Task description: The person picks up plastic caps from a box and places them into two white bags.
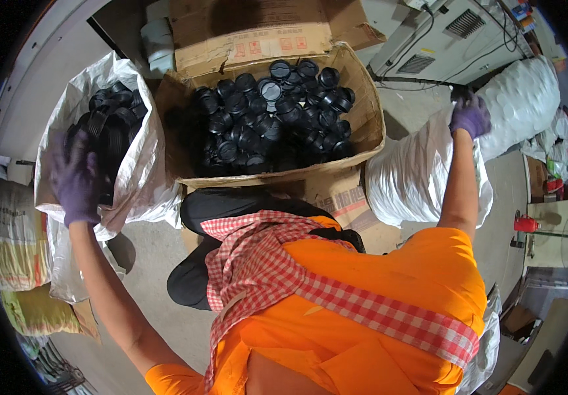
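My left hand (77, 178), in a purple glove, reaches into the mouth of a white woven sack (146, 158). Its fingers are spread over black ribbed plastic lids (118, 122) that lie nested there in stacks. Out to the right, my right hand (470, 117), gloved the same way, is above a second white sack (409, 171). Its fingers are bent round a small black lid (460, 93), mostly covered by the glove. Between my arms, many round black lids (238, 122) lie jumbled in an open cardboard box (373, 125); one near the top shows a greyish face.
Under the box's near side lies flattened cardboard (336, 197). A bulging white sack (524, 99) rests at the far right, near a grey machine cabinet (442, 39) with cables. Printed sacks (17, 230) stand at the left. My folded knees (195, 276) are close to the box.
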Motion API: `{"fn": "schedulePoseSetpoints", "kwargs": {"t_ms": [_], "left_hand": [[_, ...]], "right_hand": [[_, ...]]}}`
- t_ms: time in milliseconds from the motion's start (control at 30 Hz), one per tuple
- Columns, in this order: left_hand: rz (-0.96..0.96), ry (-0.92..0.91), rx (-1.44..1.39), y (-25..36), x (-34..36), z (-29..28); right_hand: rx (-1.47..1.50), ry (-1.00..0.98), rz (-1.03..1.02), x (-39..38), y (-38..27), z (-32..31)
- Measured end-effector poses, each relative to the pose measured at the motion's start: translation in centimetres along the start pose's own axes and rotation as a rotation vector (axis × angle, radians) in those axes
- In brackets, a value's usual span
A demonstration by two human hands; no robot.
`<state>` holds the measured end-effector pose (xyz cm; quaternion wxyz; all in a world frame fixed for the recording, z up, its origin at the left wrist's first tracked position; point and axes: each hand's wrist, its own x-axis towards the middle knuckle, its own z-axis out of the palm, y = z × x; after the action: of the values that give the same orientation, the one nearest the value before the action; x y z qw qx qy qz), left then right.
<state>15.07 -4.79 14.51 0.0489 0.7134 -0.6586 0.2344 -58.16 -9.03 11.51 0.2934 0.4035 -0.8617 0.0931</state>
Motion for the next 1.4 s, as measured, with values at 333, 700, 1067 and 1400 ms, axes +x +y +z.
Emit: {"fn": "schedulePoseSetpoints", "kwargs": {"t_ms": [333, 700, 1067, 1400], "left_hand": [[0.124, 0.24, -0.135, 2.5, -1.2, -2.5], [-0.242, 0.044, -0.396, 8.4, -13.4, -5.7], [-0.305, -0.182, -0.346, 10.6, -17.3, -3.3], [-0.133, -0.202, -0.444, 12.8, -14.7, -2.0]], "right_hand": [[0.557, -0.866, -0.248, -10.6, -19.5, 15.1], [0.535, -1.022, 0.629, -13.5, -25.4, 20.4], [0.539, -0.912, 0.882, -14.2, -28.0, 20.5], [1.005, -1.025, 0.018, -24.2, -30.3, 22.6]]}}
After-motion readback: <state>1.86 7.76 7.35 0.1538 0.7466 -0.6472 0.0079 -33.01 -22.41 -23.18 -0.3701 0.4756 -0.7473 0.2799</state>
